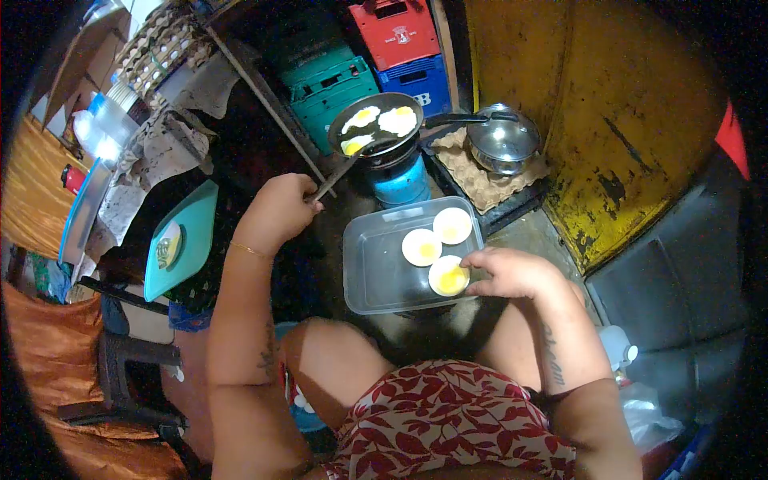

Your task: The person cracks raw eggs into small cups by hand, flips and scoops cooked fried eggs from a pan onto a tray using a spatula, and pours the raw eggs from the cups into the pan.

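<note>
My left hand is closed around the handle of a metal spatula. The spatula's far end reaches into a black frying pan, near the lowest of three frying eggs. Fingers and thumb of my right hand grip the rim of a small white bowl with yellow egg in it. Two more such bowls, one in the middle and one at the upper right, sit with it in a clear plastic container.
Under the pan is a blue burner. A lidded metal pot stands on an egg tray to the right. Red and green crates stand behind. A turquoise tray is at left, a plastic jug at right.
</note>
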{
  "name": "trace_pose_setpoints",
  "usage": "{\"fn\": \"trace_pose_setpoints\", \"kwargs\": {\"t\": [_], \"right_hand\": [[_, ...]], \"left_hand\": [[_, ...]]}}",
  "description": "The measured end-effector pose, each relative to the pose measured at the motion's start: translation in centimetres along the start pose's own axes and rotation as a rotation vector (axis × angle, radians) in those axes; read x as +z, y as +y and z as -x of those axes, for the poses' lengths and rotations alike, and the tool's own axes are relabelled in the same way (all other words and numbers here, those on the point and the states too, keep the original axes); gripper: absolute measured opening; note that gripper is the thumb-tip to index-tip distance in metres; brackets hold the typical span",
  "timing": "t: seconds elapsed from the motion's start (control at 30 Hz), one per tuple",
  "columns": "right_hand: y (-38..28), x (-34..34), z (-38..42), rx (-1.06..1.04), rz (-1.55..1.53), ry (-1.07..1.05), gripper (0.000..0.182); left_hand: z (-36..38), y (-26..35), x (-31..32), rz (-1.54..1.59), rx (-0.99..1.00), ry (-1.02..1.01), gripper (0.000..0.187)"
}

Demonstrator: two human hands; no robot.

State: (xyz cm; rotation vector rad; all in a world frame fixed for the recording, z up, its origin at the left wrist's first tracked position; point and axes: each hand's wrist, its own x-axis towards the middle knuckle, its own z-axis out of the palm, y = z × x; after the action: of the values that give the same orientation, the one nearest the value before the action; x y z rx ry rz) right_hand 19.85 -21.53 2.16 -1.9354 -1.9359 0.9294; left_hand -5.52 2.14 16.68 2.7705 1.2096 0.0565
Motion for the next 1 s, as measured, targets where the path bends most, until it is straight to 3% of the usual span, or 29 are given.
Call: {"fn": "trace_pose_setpoints", "kwargs": {"t": [0.13, 0.23, 0.3, 0.53, 0.6, 0.8, 1.0], "right_hand": [[0.1, 0.0, 0.0, 0.003, -0.007, 0.000, 0.053], [0.0, -0.1, 0.3, 0.000, -0.007, 0.007, 0.053], [0.1, -0.1, 0.4, 0.001, -0.003, 0.010, 0.053], [0.4, -0.3, 0.9, -0.029, -0.019, 0.039, 0.054], [0.3, -0.5, 1.0, -0.022, -0.020, 0.032, 0.054], [0.4, -0.4, 0.8, -0.015, -0.016, 0.020, 0.055], [0.1, -0.4, 0.7, 0.001, -0.017, 0.015, 0.054]], "left_hand": [[-1.0, -0.1, 0.3, 0.012, -0.041, -0.020, 0.029], [-1.7, -0.4, 0.6, -0.146, 0.047, 0.039, 0.027], [-2.0, 0.0, 0.4, -0.079, -0.082, 0.029, 0.023], [-3.0, -1.1, 1.7, -0.027, -0.122, 0.035, 0.024], [-2.3, -1.0, 1.8, 0.099, -0.148, 0.101, 0.025], [-0.9, -1.4, 2.0, 0.098, -0.040, 0.285, 0.034], [-0.1, -2.5, 3.4, 0.113, -0.064, 0.387, 0.030]]}}
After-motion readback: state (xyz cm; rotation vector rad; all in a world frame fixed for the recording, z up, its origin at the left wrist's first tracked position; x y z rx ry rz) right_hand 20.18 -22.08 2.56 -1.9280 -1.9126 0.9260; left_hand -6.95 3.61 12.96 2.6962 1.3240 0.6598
